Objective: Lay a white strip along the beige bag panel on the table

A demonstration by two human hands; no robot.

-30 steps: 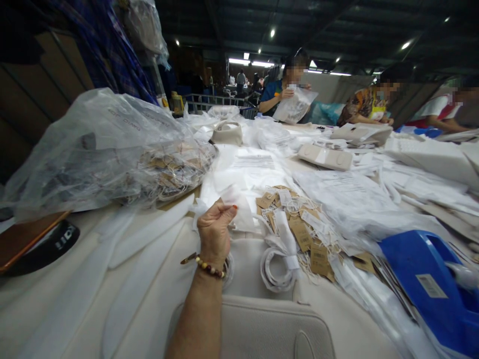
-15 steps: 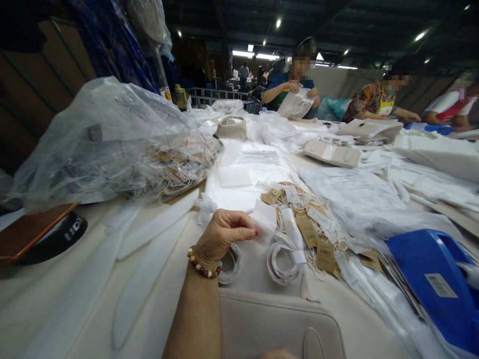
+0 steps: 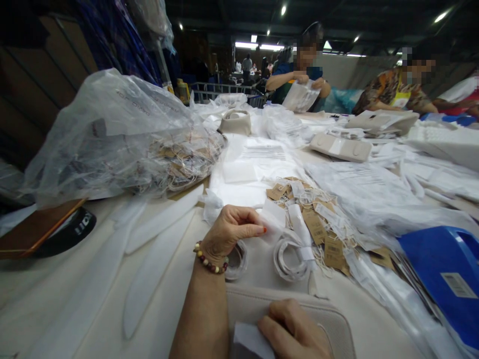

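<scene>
Head cam: my left hand (image 3: 230, 232) pinches a small white paper slip (image 3: 275, 219) pointing right; right hand (image 3: 295, 331) presses a cream padded piece (image 3: 254, 304) nearer me.

To the left of my hands lies a big clear bag (image 3: 112, 134) full of tags, and under its near edge a phone (image 3: 33, 232) rests on a black cap (image 3: 71, 229). Just right of my hands there is a heap of brown tags (image 3: 318, 219) with strings, and farther right a blue bin (image 3: 445, 269). Beyond them, a printed sheet (image 3: 262, 152) lies flat. Across the table, three people (image 3: 303, 75) handle white bags.
</scene>
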